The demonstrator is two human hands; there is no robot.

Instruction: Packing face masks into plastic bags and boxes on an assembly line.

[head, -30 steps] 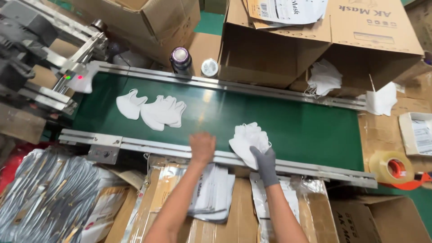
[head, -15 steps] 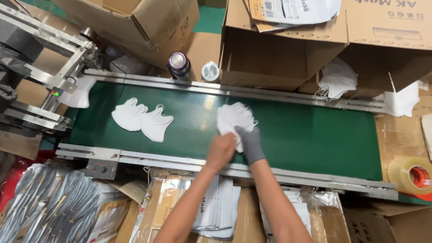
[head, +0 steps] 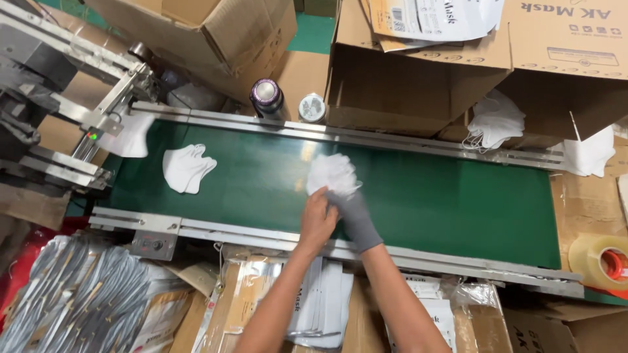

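Note:
My right hand (head: 353, 210), in a grey glove, grips a bunch of white face masks (head: 332, 173) over the middle of the green conveyor belt (head: 445, 196). My bare left hand (head: 318, 216) presses against the lower left side of the same bunch. One white mask (head: 186, 167) lies flat on the belt to the left. Another white mask (head: 131, 137) is at the belt's left end, partly under the metal machine (head: 59, 98).
Open cardboard boxes (head: 418, 72) stand behind the belt, with loose white masks (head: 494, 121) at the right. A dark bottle (head: 267, 97) and a small tin (head: 312, 108) sit on the far rail. Packaging sleeves (head: 85, 301) and a tape roll (head: 605, 261) lie near me.
The bunch of masks has travelled left along the belt with both hands closing on it. The flat masks on the left have moved further toward the machine.

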